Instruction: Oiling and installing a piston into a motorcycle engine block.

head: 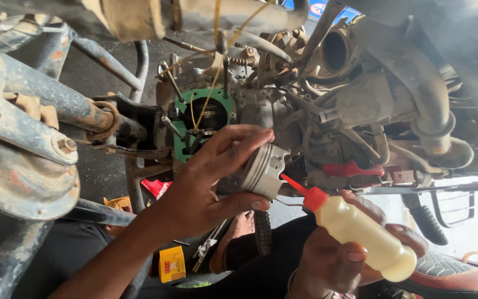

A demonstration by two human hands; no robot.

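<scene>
Oiling is the step in hand: left hand [206, 182] fingers clasp the piston [264, 169] near the green gasket [186, 113], right hand [338, 257] wraps the oil bottle [360, 232], red nozzle touching it. Next calls for a gentle squeeze, I judge.

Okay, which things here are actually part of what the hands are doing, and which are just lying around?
In use:
- left hand holding the ribbed silver metal piston
- right hand gripping the cream plastic squeeze bottle, its red nozzle at the piston
- green gasket round the open engine bore

Lying about:
- small yellow box
- red wrapper
- red-handled tool
- black rubber footpeg
</scene>
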